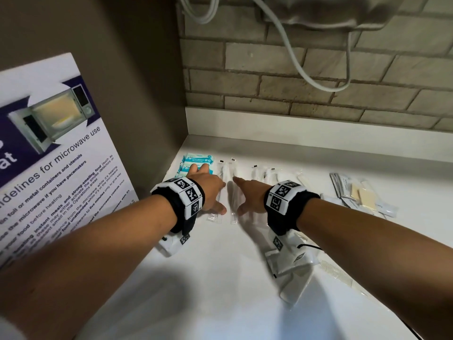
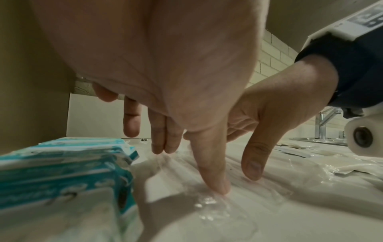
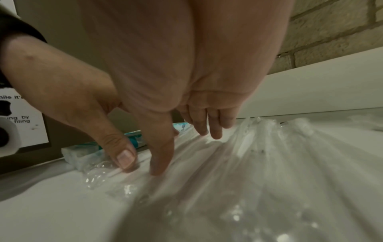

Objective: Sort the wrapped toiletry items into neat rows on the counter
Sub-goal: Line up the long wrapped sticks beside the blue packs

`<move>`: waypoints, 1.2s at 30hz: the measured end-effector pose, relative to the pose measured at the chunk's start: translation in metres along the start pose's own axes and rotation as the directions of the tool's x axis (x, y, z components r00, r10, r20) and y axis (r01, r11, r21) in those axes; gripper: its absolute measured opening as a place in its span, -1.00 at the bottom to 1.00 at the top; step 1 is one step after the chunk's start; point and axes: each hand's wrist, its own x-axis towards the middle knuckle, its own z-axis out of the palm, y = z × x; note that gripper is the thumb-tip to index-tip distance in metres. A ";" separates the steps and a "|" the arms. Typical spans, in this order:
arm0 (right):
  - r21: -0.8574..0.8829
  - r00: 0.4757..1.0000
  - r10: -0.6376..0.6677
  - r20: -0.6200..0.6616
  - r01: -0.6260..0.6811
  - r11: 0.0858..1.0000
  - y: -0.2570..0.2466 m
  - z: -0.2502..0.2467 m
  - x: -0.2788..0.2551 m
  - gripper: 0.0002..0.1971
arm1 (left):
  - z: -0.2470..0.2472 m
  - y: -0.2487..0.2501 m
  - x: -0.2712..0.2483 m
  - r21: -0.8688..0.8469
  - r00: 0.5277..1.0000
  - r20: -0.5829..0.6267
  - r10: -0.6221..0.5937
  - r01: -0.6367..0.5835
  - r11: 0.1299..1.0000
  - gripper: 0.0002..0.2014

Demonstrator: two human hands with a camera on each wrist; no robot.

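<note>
Several long clear-wrapped items (image 1: 234, 192) lie side by side on the white counter (image 1: 220, 278), running away from me. My left hand (image 1: 208, 190) lies flat, its fingers reaching over the teal tissue packs (image 1: 198, 160) in the back left corner. Its thumb (image 2: 215, 180) presses a clear wrapper (image 2: 207, 204). My right hand (image 1: 247, 195) is spread just to the right, index finger straight, thumb (image 3: 161, 160) down on the wrappers (image 3: 248, 172). The two thumbs stand close together. Neither hand grips anything.
A microwave-use poster (image 1: 49, 143) leans on the left wall. More clear-wrapped items (image 1: 267, 173), sachets (image 1: 362, 195), white packets (image 1: 291, 263) and a wrapped comb (image 1: 335, 269) lie to the right. A cable (image 1: 294, 57) hangs over the brick wall. A tap (image 2: 323, 124) stands far right.
</note>
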 end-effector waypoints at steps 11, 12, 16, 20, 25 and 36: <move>-0.008 0.980 -0.059 -0.192 0.059 0.998 0.026 -0.019 -0.019 -0.11 | -0.008 0.007 0.004 -0.022 0.983 -0.152 0.106 -0.111 0.994 -0.28; -0.033 0.981 -0.030 -0.194 0.024 0.999 0.033 -0.022 -0.022 -0.14 | -0.010 0.012 0.005 -0.015 0.977 -0.177 0.120 -0.125 0.992 -0.28; -0.127 0.988 0.097 -0.116 -0.112 0.986 0.055 -0.025 -0.030 -0.18 | -0.018 0.041 0.012 0.025 0.957 -0.195 0.216 -0.216 0.976 -0.36; -0.200 0.994 0.099 -0.053 -0.108 0.974 0.062 -0.016 -0.033 -0.12 | -0.014 0.062 0.013 0.084 0.958 -0.112 0.263 -0.255 0.963 -0.33; -0.186 0.995 0.090 -0.045 -0.097 0.978 0.064 -0.010 -0.028 -0.14 | -0.004 0.063 0.021 0.101 0.970 -0.044 0.239 -0.234 0.967 -0.27; -0.197 0.996 0.077 -0.049 -0.085 0.977 0.061 -0.008 -0.022 -0.15 | -0.001 0.057 0.018 0.081 0.987 -0.026 0.162 -0.159 0.984 -0.23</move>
